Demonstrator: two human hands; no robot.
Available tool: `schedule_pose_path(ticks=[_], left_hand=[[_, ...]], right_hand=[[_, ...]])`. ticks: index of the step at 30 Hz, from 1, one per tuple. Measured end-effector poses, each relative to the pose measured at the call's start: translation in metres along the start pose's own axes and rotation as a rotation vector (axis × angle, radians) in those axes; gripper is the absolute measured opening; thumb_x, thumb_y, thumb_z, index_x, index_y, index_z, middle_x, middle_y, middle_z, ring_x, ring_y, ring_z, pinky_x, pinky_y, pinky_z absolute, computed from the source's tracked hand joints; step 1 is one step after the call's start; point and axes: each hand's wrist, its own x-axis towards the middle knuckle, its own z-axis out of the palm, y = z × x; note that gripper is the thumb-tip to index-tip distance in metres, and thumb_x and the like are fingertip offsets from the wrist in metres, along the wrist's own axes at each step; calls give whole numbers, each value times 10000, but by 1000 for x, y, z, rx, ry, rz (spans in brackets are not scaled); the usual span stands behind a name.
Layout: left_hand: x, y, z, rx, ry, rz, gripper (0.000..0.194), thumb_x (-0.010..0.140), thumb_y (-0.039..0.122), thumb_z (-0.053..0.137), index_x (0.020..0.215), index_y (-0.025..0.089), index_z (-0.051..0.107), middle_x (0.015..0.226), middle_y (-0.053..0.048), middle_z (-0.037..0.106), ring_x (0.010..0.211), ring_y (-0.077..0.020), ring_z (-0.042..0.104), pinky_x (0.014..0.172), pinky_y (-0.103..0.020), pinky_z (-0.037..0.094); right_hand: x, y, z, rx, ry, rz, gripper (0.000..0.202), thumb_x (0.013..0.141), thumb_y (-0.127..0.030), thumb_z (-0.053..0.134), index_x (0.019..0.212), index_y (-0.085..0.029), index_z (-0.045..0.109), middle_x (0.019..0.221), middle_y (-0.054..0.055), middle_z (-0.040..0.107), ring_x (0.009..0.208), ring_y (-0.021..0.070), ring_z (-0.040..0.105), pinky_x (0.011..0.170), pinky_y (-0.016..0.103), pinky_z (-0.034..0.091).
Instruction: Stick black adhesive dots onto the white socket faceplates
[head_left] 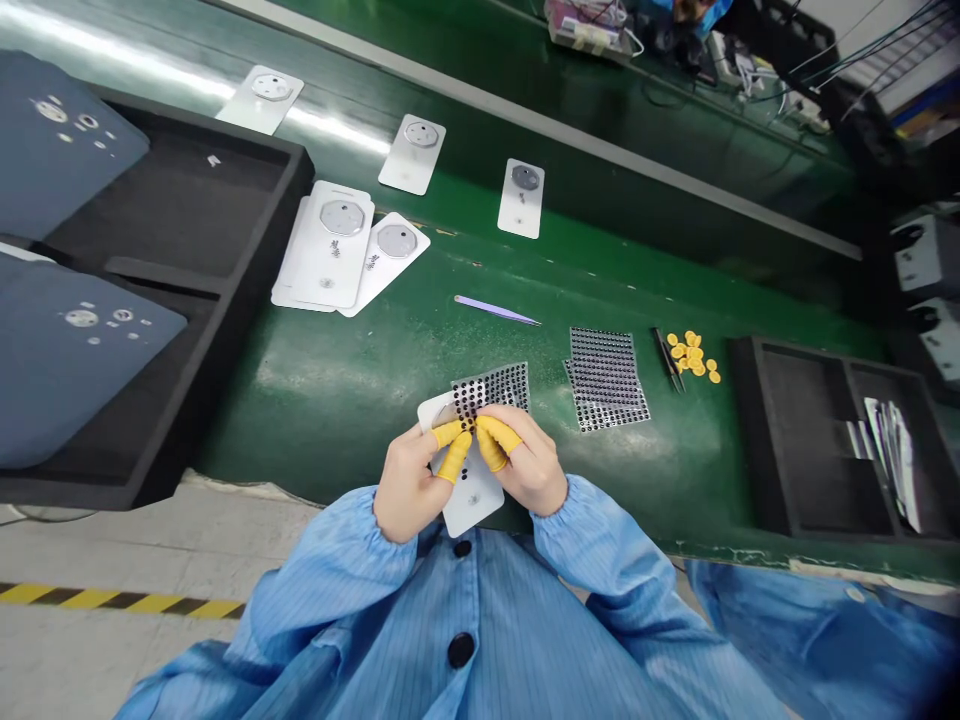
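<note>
My left hand point(420, 478), with yellow finger cots on the thumb and index finger, pinches a small sheet of black round dots point(470, 396). My right hand point(529, 462), also in yellow finger cots, closes its fingertips at the lower right edge of the same sheet. Both hands are over a white rectangular panel point(472, 500) with rounded corners, near the table's front edge. My fingers cover part of the panel and of the sheet. Just behind lies another dot sheet point(511, 385), partly covered.
More dot sheets point(604, 370), black tweezers point(668, 360), yellow finger cots point(691, 355) and purple tweezers point(496, 310) lie on the green table point(330, 400). White panels point(330, 250) are farther back. Black trays stand left point(262, 250) and right point(772, 440).
</note>
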Motion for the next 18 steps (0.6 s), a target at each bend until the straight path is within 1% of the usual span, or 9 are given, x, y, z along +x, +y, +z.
schedule_pose_path(ticks=[5, 8, 10, 11, 13, 14, 15, 16, 18], left_hand=[[14, -10, -3, 54, -60, -84, 270, 778, 301, 612, 937, 135, 753, 982, -140, 737, 890, -271, 691, 832, -372, 550], [29, -22, -24, 32, -108, -149, 328, 767, 388, 653, 941, 124, 741, 974, -132, 745, 897, -282, 693, 853, -397, 549], [34, -28, -46, 3, -58, -186, 463, 788, 434, 633, 1083, 81, 684, 1094, -167, 711, 1001, -305, 672, 896, -410, 535], [33, -29, -58, -29, 1, -201, 565, 794, 438, 630, 1222, 70, 600, 1147, -178, 688, 1038, -307, 660, 896, -405, 537], [27, -21, -78, -132, 130, -237, 880, 783, 418, 661, 1489, 125, 226, 1163, -156, 681, 994, -286, 682, 823, -381, 571], [22, -14, -84, -202, 172, -271, 1025, 770, 406, 686, 1519, 173, 25, 1110, -123, 706, 913, -269, 706, 755, -366, 590], [16, -4, -86, -270, 187, -314, 1103, 762, 398, 703, 1509, 206, -86, 1018, -83, 735, 807, -252, 722, 675, -350, 601], [11, 6, -85, -323, 170, -357, 1097, 759, 395, 711, 1507, 217, -71, 921, -50, 751, 712, -238, 722, 608, -333, 599], [4, 29, -76, -365, 123, -402, 838, 748, 387, 724, 1438, 171, 302, 752, -26, 745, 597, -215, 699, 524, -290, 580]], right_hand=[[1, 9, 18, 51, 60, 274, 138, 923, -159, 486, 1021, -180, 582, 1000, 85, 637, 939, 154, 635, 808, 306, 566], [-2, 19, 25, 16, 55, 297, 132, 934, -165, 464, 993, -172, 581, 990, 92, 628, 945, 156, 632, 825, 309, 561], [-5, 23, 26, -4, 47, 269, 137, 928, -153, 475, 1002, -173, 588, 998, 97, 630, 962, 165, 629, 852, 325, 556], [-5, 23, 25, -13, 50, 249, 143, 924, -146, 482, 1014, -175, 590, 1005, 100, 631, 971, 171, 627, 860, 337, 555], [-1, 21, 20, -21, 66, 215, 170, 915, -129, 496, 1049, -180, 589, 1019, 106, 629, 981, 185, 623, 853, 362, 558], [3, 17, 16, -23, 75, 198, 188, 909, -120, 505, 1065, -184, 589, 1024, 108, 629, 980, 190, 622, 842, 371, 561], [9, 12, 12, -30, 88, 178, 209, 900, -111, 519, 1080, -190, 590, 1028, 108, 631, 976, 196, 622, 829, 377, 564], [16, 4, 7, -40, 106, 150, 234, 890, -102, 535, 1095, -197, 592, 1025, 105, 637, 969, 199, 624, 819, 378, 566], [34, -13, -4, -57, 133, 72, 297, 873, -92, 560, 1144, -211, 586, 1011, 88, 658, 968, 201, 630, 844, 383, 564]])
